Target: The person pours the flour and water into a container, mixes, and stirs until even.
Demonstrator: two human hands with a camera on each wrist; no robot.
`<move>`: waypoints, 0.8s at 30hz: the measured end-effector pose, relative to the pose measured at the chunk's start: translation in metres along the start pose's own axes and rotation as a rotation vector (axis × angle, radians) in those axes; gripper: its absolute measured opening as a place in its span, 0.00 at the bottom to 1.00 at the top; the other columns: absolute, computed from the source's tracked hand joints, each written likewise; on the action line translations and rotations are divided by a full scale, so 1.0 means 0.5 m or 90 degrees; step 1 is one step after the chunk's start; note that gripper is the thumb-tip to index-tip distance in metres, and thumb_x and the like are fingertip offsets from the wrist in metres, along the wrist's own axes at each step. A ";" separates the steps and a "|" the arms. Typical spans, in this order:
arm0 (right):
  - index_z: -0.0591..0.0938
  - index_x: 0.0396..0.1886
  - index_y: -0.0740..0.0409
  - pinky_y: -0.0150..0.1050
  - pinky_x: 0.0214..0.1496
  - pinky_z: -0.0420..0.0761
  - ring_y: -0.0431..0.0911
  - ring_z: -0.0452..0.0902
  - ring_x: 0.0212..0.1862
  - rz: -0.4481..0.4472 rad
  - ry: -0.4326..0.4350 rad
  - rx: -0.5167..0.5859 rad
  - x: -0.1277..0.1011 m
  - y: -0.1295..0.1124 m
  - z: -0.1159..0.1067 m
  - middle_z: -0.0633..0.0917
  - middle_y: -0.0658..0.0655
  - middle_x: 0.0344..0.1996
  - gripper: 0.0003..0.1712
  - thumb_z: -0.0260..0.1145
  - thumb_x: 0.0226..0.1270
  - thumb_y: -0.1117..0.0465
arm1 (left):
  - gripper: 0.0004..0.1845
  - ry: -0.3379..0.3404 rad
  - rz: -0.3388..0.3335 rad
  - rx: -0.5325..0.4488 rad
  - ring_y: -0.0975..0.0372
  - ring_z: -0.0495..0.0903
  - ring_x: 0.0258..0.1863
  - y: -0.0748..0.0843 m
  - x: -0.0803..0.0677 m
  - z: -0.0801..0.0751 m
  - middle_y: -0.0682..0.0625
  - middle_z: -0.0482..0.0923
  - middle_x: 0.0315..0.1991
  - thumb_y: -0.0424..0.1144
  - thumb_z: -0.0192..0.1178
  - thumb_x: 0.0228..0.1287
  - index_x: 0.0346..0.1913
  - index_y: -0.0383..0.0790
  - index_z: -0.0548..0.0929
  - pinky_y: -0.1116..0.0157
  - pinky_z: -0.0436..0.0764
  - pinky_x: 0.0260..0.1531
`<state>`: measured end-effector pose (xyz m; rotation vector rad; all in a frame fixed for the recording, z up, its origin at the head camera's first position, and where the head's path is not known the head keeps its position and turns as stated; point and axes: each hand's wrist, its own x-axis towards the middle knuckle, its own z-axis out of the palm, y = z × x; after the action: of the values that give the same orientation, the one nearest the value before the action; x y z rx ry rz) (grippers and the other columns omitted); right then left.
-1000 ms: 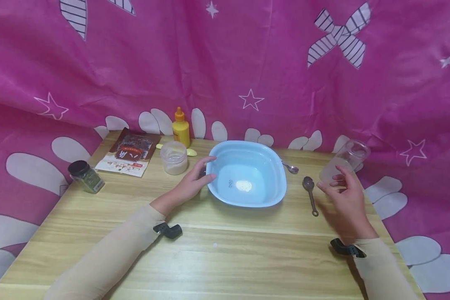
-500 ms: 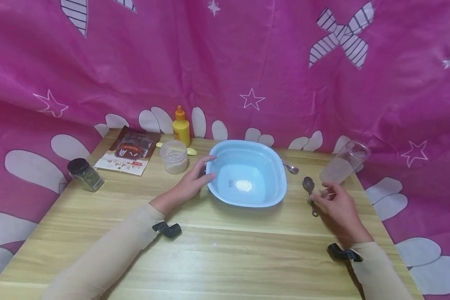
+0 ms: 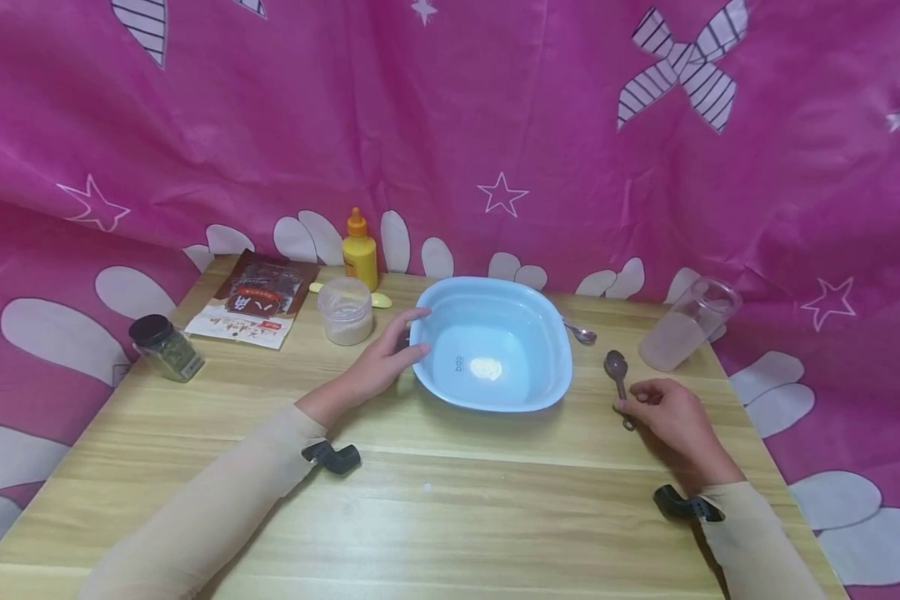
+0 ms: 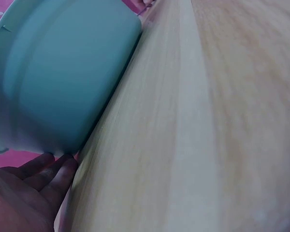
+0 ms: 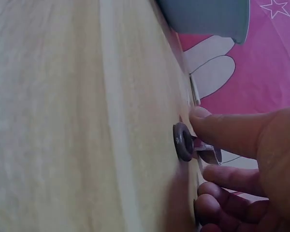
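Cloth [image 3: 450, 125] in vivid pink, printed with white stars, striped bows and pale petals, backs the whole room beyond the tabletop's far edge. The tabletop [image 3: 450, 533] is pale wood with lengthwise grain, glossy along its near half. A light-blue basin [image 3: 492, 346] sits mid-length, close to the far edge. The left hand [image 3: 375, 362] holds its left side, thumb at the rim and fingers against the outer wall. The right hand [image 3: 671, 412], towards the right edge, has loosely bent fingers, with thumb and forefinger parted on either side of the grey spoon's handle, no closed grip on it. A brown-and-white packet [image 3: 251, 300] lies at the far left corner; a clear tumbler [image 3: 678, 333] stands near the far right one. The grey spoon [image 3: 617, 368] lies between basin and right edge; a metal spoon [image 3: 583, 335] lies nearer the far edge.
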<state>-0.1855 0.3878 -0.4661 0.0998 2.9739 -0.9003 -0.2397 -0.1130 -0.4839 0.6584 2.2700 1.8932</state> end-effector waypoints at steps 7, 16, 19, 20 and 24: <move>0.93 0.48 0.63 0.45 0.48 0.80 0.48 0.85 0.41 -0.012 -0.014 -0.033 -0.001 0.000 -0.001 0.92 0.51 0.33 0.24 0.82 0.72 0.45 | 0.32 -0.001 -0.002 -0.003 0.39 0.68 0.81 0.001 0.001 0.001 0.37 0.59 0.86 0.40 0.59 0.87 0.86 0.46 0.63 0.42 0.73 0.78; 0.93 0.38 0.59 0.44 0.44 0.78 0.50 0.81 0.38 0.006 -0.005 -0.072 -0.005 -0.008 -0.001 0.90 0.50 0.30 0.18 0.80 0.73 0.47 | 0.32 -0.002 0.001 -0.001 0.38 0.66 0.83 -0.005 0.001 0.002 0.39 0.57 0.88 0.42 0.59 0.87 0.86 0.48 0.63 0.41 0.72 0.78; 0.94 0.37 0.59 0.44 0.42 0.77 0.49 0.80 0.37 0.004 -0.002 -0.076 -0.005 -0.007 -0.003 0.90 0.50 0.30 0.19 0.80 0.73 0.46 | 0.32 -0.003 0.003 0.000 0.38 0.65 0.83 -0.006 0.001 0.001 0.40 0.56 0.88 0.42 0.59 0.87 0.86 0.48 0.63 0.41 0.71 0.79; 0.94 0.37 0.59 0.44 0.42 0.77 0.49 0.80 0.37 0.002 -0.001 -0.077 -0.005 -0.007 -0.003 0.91 0.50 0.30 0.19 0.80 0.73 0.46 | 0.32 -0.003 0.003 0.001 0.38 0.64 0.83 -0.005 0.001 0.001 0.40 0.55 0.89 0.42 0.59 0.87 0.86 0.48 0.63 0.41 0.70 0.79; 0.94 0.36 0.58 0.44 0.42 0.77 0.48 0.80 0.37 -0.002 -0.001 -0.076 -0.005 -0.004 -0.003 0.91 0.50 0.31 0.19 0.79 0.74 0.46 | 0.32 -0.003 0.003 0.000 0.38 0.64 0.83 -0.004 0.002 0.002 0.40 0.56 0.88 0.42 0.59 0.87 0.86 0.48 0.63 0.40 0.70 0.80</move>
<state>-0.1834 0.3868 -0.4634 0.0905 3.0190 -0.7198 -0.2408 -0.1121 -0.4858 0.6682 2.2667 1.8920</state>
